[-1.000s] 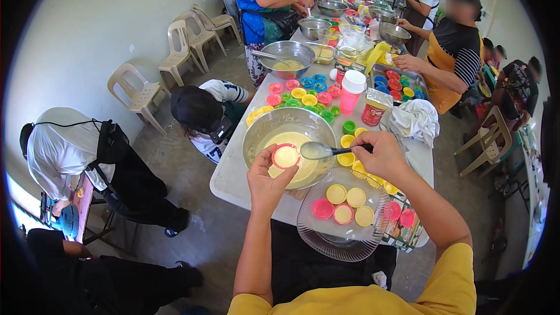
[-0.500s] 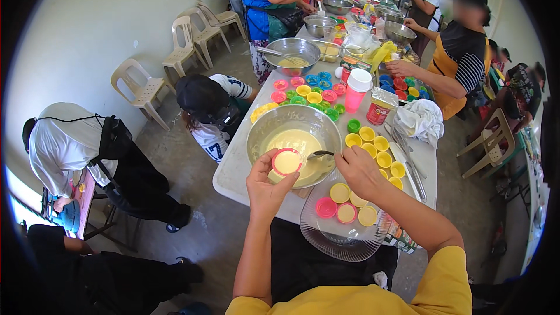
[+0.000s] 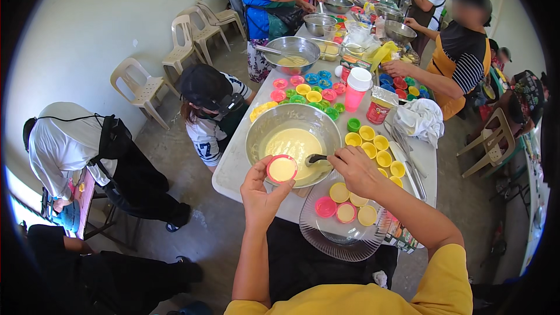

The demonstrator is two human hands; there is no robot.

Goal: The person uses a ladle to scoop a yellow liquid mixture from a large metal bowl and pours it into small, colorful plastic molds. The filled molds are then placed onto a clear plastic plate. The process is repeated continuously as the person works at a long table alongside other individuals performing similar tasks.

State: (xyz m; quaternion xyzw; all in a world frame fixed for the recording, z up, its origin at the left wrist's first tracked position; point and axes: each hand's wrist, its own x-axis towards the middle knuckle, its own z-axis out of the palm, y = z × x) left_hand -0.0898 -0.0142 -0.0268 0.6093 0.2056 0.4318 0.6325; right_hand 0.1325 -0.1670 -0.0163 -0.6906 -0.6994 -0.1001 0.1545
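Over the near rim of a big metal mixing bowl (image 3: 262,121), my left hand (image 3: 260,195) grips a small pink cup (image 3: 282,168) full of pale yellow batter. My right hand (image 3: 357,169) is closed on the dark handle of a spoon (image 3: 315,158), whose head dips toward the batter (image 3: 294,142) in the bowl. Beside my right forearm, a clear ribbed plastic tray (image 3: 326,244) holds several pink and yellow cups, most filled with batter; one pink cup (image 3: 326,206) looks unfilled.
Yellow cups (image 3: 367,133) cluster right of the bowl, near a pink tumbler (image 3: 354,96), a can (image 3: 380,109), a white cloth (image 3: 419,121) and metal utensils (image 3: 412,166). Coloured cups (image 3: 309,94) and another mixing bowl (image 3: 286,52) stand beyond. A person (image 3: 213,108) crouches at the table's left edge.
My left hand and its cup have shifted slightly left and down. The spoon has tilted, its head now lower over the batter. The crouching person's head has turned.
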